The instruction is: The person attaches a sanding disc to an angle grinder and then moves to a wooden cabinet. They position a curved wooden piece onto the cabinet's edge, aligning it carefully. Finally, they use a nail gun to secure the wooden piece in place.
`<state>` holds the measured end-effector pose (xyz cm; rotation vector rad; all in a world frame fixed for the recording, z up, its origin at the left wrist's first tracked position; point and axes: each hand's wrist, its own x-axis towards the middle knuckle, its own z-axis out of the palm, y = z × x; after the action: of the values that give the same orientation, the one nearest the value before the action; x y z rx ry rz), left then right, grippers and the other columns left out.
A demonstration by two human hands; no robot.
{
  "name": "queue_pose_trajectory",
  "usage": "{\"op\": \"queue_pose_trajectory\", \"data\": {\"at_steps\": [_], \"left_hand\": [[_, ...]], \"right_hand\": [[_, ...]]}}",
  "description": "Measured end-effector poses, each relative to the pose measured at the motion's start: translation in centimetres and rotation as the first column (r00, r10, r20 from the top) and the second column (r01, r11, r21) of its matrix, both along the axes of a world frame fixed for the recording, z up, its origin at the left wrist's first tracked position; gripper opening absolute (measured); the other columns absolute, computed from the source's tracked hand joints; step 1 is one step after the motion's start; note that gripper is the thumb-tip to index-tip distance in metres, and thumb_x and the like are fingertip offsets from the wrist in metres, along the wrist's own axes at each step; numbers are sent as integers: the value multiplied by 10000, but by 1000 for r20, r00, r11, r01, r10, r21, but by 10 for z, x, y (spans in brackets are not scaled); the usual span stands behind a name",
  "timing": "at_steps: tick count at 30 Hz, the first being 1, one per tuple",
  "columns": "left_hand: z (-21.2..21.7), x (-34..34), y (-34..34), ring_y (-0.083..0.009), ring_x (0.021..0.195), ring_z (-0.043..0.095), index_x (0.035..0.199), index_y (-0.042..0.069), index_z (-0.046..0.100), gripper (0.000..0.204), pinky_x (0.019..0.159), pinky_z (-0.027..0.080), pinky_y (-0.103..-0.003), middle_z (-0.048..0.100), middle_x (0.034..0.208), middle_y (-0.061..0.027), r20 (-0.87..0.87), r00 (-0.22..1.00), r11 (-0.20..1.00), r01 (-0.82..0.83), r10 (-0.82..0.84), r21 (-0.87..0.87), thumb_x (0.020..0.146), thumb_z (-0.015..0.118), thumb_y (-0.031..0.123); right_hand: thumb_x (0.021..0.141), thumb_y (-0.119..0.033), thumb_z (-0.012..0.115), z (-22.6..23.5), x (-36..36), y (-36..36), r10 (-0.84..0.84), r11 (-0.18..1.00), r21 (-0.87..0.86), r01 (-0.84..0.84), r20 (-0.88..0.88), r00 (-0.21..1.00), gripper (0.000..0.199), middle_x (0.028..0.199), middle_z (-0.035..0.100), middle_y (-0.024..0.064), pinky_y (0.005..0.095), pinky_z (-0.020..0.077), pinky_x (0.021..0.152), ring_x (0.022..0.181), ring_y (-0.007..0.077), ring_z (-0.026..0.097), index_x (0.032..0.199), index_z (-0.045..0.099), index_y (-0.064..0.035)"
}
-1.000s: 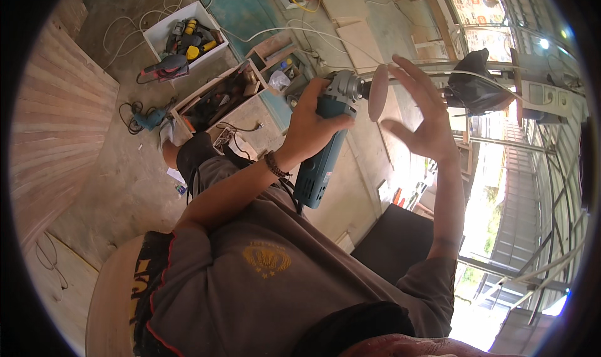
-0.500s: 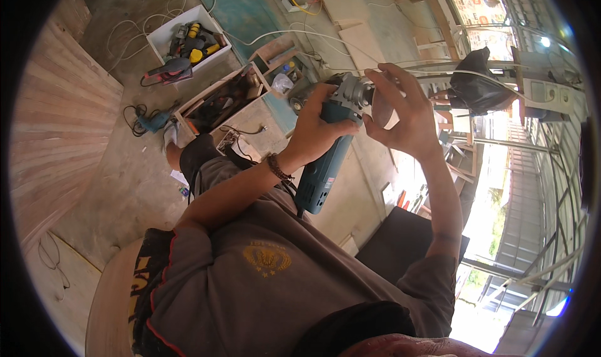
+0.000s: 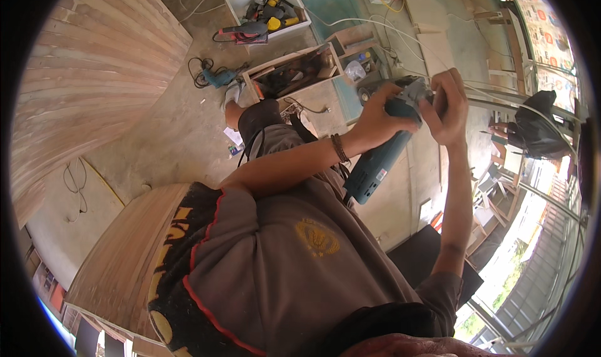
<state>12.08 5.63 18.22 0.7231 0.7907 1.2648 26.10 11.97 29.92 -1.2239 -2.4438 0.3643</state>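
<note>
Blue elongated plastic-bodied angle grinder point(image 3: 379, 160) held in the air, long axis diagonal: head up-right, tail down-left. Left hand point(image 3: 375, 116) wrapped around the body; right hand point(image 3: 446, 103) closed over the head.

Grinder point(image 3: 375, 163): matt teal plastic. Floor point(image 3: 181, 131): rough concrete. Curved panel point(image 3: 81, 75): bare wood.

The head of the blue-bodied angle grinder point(image 3: 382, 150) lay hidden under the right grip point(image 3: 446, 106), so its disc could not be seen. The left grip point(image 3: 382, 116) covered the grinder's neck. Beyond the grips, the tools inside the open wooden box point(image 3: 294, 75) and the white plastic tray point(image 3: 266, 6) were too small to tell apart.
</note>
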Motion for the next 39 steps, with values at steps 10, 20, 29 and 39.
{"op": "queue_pose_trajectory", "data": {"at_steps": [10,20,29,39], "left_hand": [[-24,4,-7,-185,890,684,1210,16,582,633,732,575,-326,667,1077,-116,-48,999,996,20,-24,-88,670,885,146],[-21,19,3,-206,919,694,1254,16,584,508,787,591,-342,680,1067,-123,530,820,866,411,-215,-284,822,786,191],[-47,-41,51,-233,1098,676,1299,3,564,623,1022,550,-353,682,1188,-118,916,392,952,243,81,-188,789,822,250],[-30,-197,90,-154,949,714,1091,54,627,545,903,618,-328,716,997,-27,996,87,995,92,21,-29,613,889,69]], "right_hand": [[735,-193,724,-45,-8,-6,-410,905,-143,400,-41,911,258,837,546,32,363,436,666,718,211,560,954,622,-103],[901,-443,733,-25,14,-8,-262,956,138,261,-10,965,637,1304,550,172,439,432,1039,1217,347,548,1455,579,-169],[1057,-683,321,-125,30,-133,-441,659,-727,-193,-582,684,823,1400,598,193,443,355,1165,1356,293,515,1452,526,9],[901,-48,728,-306,206,-261,-770,589,-446,673,-59,635,26,790,692,153,399,527,706,664,315,624,908,737,-25]]}}
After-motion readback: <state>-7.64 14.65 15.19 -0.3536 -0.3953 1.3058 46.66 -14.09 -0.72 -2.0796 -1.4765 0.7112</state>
